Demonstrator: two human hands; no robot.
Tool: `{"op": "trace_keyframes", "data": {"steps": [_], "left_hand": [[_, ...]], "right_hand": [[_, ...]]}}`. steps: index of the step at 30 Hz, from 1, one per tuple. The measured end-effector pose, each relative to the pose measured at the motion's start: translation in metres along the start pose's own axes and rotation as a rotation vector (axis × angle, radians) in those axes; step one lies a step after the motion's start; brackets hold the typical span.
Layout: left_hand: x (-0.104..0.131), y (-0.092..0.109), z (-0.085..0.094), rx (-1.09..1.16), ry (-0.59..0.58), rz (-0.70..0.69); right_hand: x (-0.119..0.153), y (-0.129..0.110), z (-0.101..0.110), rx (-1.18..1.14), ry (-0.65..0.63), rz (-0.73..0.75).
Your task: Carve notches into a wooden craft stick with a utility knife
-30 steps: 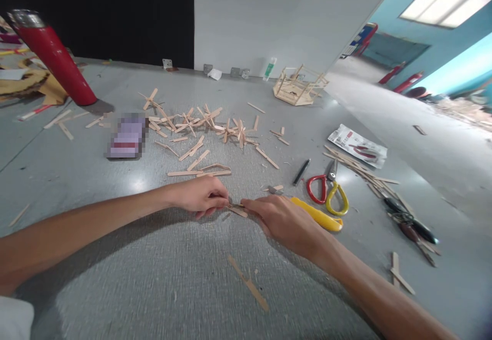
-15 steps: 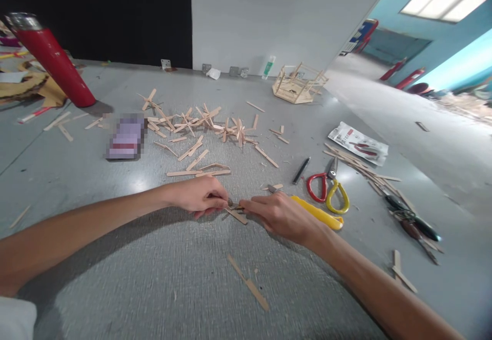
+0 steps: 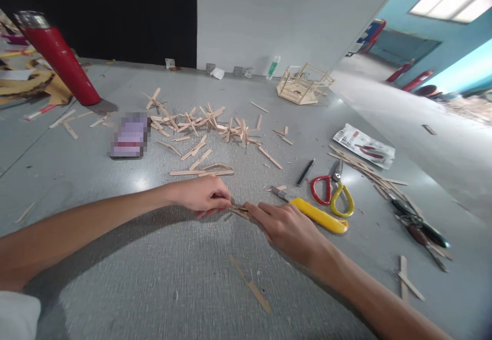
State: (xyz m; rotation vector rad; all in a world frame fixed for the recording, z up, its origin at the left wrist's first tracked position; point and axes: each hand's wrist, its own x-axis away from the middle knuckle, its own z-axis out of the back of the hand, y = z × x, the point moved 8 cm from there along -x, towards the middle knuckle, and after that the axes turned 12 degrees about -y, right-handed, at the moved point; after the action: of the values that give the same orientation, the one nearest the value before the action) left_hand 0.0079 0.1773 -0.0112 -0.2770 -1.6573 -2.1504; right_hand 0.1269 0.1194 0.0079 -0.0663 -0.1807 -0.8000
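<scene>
Near the middle of the table, my left hand (image 3: 205, 195) is closed in a pinch on the left ends of small wooden craft sticks (image 3: 241, 212). My right hand (image 3: 284, 223) is closed on their right ends, its fingers hiding part of them. How the sticks join between my fingertips is too small to make out. Just beyond my right hand lies a yellow-handled utility knife (image 3: 321, 218). Behind it are scissors (image 3: 326, 190) with one red and one yellow handle, and a black pen (image 3: 305, 172). A split craft stick (image 3: 251, 286) lies in front of my hands.
A heap of broken sticks (image 3: 207, 118) spreads behind my hands. Further back stand a red flask (image 3: 63, 60), a tube (image 3: 273, 67) and a wooden stick frame (image 3: 303, 86). A blurred purple box (image 3: 130, 135) lies left. Pliers (image 3: 418, 227), loose sticks and a packet (image 3: 364, 146) lie right.
My right hand has turned slightly and moved a little off the knife, whose blade end shows more. The sticks between my fingers have shifted. The whole view has slid slightly.
</scene>
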Motion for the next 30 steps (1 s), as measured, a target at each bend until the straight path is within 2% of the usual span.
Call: {"op": "trace_keyframes", "data": {"steps": [7,14,17,23,30], "left_hand": [[-0.001,-0.003,0.0,0.014,0.001,0.004],[0.0,0.002,0.001,0.002,0.026,0.005],[0.0,0.003,0.001,0.003,0.051,-0.003],[-0.001,0.001,0.0,0.002,0.079,0.01],[0.001,0.003,0.0,0.013,0.085,0.01]], "right_hand": [[0.0,-0.006,0.002,0.173,-0.026,-0.068],[0.006,-0.034,0.017,0.411,0.124,-0.202],[0.004,-0.044,0.017,0.398,0.132,-0.242],[-0.001,-0.043,0.015,0.322,0.076,-0.204],[-0.005,-0.018,0.009,0.213,-0.116,-0.176]]}}
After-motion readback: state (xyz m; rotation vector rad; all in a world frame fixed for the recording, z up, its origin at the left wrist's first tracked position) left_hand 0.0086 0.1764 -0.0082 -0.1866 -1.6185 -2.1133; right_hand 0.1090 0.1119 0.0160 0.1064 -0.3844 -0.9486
